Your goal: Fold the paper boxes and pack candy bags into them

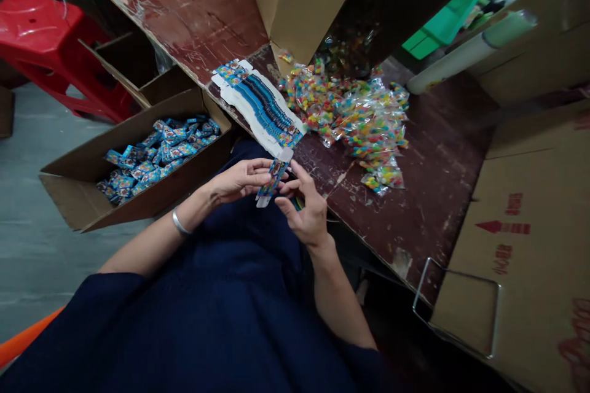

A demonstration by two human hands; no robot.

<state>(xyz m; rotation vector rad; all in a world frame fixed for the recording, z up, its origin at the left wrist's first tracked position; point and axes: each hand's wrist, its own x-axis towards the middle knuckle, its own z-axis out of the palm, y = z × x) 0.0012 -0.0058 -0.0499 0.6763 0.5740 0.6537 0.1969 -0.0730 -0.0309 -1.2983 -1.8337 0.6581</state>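
My left hand [244,181] pinches a small printed carton [276,175], blue with coloured pictures, its white end flaps standing out at top and bottom. Close against the carton's right side is my right hand [305,206], fingers curled and index finger near the top flap. A bit of yellow and green shows between its thumb and fingers, mostly hidden. Just beyond the hands, a row of flattened blue cartons [262,104] lies overlapped at the table edge. Beside that row is a pile of clear bags of colourful candies [369,123].
To the left, an open cardboard box [133,209] holds many filled blue cartons [157,153]. A red stool [59,43] stands behind it. A tilted large cardboard box [308,0] rests on the dark red table [193,6]. More cardboard [530,245] and a metal wire frame [495,319] are at right.
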